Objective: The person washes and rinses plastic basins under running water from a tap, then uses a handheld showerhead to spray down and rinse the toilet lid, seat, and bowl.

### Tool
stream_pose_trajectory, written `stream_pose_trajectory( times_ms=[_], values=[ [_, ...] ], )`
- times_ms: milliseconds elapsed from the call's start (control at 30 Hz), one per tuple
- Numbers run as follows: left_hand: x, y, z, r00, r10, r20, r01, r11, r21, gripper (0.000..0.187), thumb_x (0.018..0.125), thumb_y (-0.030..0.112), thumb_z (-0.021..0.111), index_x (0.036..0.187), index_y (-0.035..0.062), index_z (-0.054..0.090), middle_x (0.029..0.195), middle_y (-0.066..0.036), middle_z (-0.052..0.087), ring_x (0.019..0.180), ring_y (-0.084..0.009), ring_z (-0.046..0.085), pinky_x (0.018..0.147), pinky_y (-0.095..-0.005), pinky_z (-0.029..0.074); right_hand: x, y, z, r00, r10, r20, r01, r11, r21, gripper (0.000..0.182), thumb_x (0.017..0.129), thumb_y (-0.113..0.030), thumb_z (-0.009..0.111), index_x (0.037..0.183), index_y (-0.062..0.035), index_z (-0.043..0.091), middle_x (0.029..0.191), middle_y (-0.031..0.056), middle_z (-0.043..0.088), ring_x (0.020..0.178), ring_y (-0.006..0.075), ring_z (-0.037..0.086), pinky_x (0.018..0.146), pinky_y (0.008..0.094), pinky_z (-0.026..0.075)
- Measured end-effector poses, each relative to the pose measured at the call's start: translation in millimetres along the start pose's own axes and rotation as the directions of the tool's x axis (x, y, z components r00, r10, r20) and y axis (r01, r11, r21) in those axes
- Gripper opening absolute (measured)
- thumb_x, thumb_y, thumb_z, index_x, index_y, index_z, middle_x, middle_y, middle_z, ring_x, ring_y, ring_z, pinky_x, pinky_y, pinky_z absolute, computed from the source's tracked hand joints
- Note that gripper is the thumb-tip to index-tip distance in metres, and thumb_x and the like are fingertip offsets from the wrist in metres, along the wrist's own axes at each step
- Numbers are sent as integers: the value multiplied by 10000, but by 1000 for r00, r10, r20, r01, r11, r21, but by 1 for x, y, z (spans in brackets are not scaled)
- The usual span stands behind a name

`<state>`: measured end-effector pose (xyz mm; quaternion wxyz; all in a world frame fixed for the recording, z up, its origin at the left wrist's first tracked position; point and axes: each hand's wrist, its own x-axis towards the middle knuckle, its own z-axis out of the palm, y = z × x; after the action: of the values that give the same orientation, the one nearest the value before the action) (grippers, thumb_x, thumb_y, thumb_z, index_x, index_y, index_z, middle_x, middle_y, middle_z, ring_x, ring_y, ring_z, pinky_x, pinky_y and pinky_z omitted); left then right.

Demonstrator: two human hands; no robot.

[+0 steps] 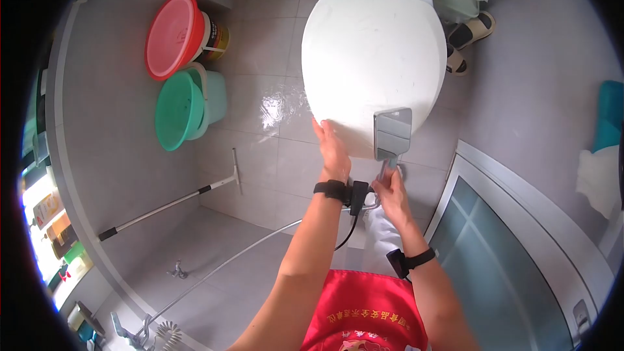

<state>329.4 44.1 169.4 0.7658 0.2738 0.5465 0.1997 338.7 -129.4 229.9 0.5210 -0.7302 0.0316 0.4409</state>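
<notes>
The white toilet lid (370,52) is down, in the upper middle of the head view. My left hand (333,153) lies along its front left edge, fingers stretched out, seemingly touching the rim. Below the lid's front, my right hand (391,196) is closed round the handle of a shower head (392,133). Its rectangular, mirror-like face or back overlaps the front of the lid. A metal hose (237,257) runs from the lower left up to my right hand. Whether water is flowing cannot be made out.
On the left stand a red basin (172,36), a green basin (179,110) and a bucket (216,94). A long-handled squeegee (172,208) leans there. Wet floor tiles (273,107) shine left of the toilet. Slippers (472,30) sit at right, above a glass-panelled door (494,260).
</notes>
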Motion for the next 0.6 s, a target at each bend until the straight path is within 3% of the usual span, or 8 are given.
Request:
stream_pose_trajectory(
  times_ms=[33,167,233,300,400,467,567,600],
  values=[
    [-8,-1,4,998,-63,13,64,995,-74,753,987,523,427,1510,105,84,1524,-156,222,1369,-350,288,1101,-540,281,-4,2,-3,1000,-1,-7,1,1000,-18,355,859,-12,594,1183,-15,451,843,-5,495,742,83,469,698,256,435],
    [-14,-26,-4,981,-174,86,191,951,-242,817,946,638,394,1505,113,114,1530,-158,208,1367,-392,277,1051,-619,322,-12,34,-8,1000,22,10,-24,947,322,354,866,-12,593,1196,-51,473,905,-38,500,824,65,478,720,242,427],
    [-30,-33,-2,976,-95,197,68,987,143,754,964,579,406,1445,56,154,1417,-177,341,1252,-377,428,987,-527,420,-16,36,-13,998,65,8,-64,945,321,319,866,-16,598,1161,-62,485,924,-39,504,848,63,480,724,244,428],
    [-37,-41,1,972,-99,214,53,976,209,730,970,558,404,1412,18,189,1369,-190,405,1203,-371,494,980,-483,449,-20,38,-15,995,103,0,-97,943,318,288,863,-19,605,1123,-69,492,925,-37,505,850,64,481,724,246,429],
    [-37,-49,12,938,-317,142,343,909,-236,729,967,572,382,1408,7,243,1399,-194,395,1242,-366,454,1054,-487,380,-21,36,-23,992,128,-14,-119,951,286,255,857,-28,622,1073,-73,494,902,-33,504,820,70,479,720,249,429],
    [-34,-35,17,795,-559,234,576,576,-580,700,973,564,365,1409,22,292,1424,-189,387,1289,-352,417,1101,-486,323,-16,29,-32,992,123,8,-122,965,232,246,856,-44,638,1052,-75,493,891,-27,508,802,74,478,719,251,430],
    [-30,-24,15,836,-536,116,515,696,-500,663,979,540,364,1416,43,328,1443,-168,387,1339,-340,365,1127,-489,272,-6,-6,-37,994,17,-104,10,967,254,229,904,-133,648,1077,-135,498,931,-20,558,774,79,552,618,253,458],
    [-25,-21,9,864,-489,120,490,764,-421,617,983,496,366,1400,41,356,1417,-158,423,1326,-324,389,1110,-471,299,-4,-28,-39,993,3,-122,39,939,342,247,898,-137,659,1080,-133,494,949,-9,560,813,93,567,676,273,490]
  ],
)
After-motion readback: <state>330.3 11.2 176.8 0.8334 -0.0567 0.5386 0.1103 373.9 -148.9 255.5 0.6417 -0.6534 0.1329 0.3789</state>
